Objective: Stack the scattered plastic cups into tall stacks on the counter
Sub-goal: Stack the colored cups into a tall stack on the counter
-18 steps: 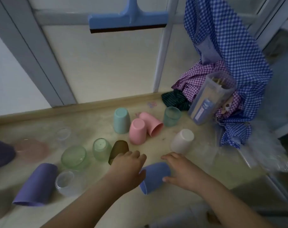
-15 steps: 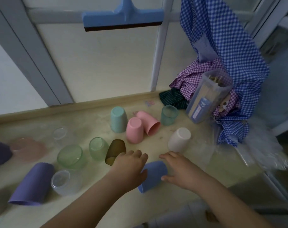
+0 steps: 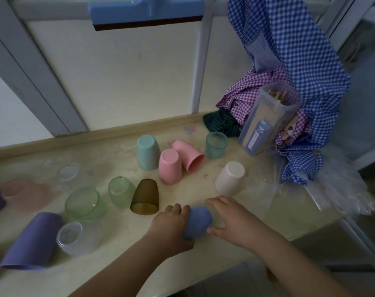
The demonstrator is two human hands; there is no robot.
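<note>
A blue cup sits near the counter's front edge, held between both hands. My left hand wraps its left side and my right hand presses its right side. Behind it a brown cup lies tilted. Upside down further back are a white cup, a pink cup and a mint cup. A second pink cup lies on its side. A teal translucent cup stands at the back. Green cups, a clear cup and a purple cup lie at the left.
The beige counter ends at a front edge just below my hands. A clear container of sticks leans on checked cloths at the back right. Crumpled clear plastic lies at the right edge. A blue squeegee hangs above.
The blue cup lay on its side between my hands; now both hands have closed in on it and turned it base up. The view has shifted slightly.
</note>
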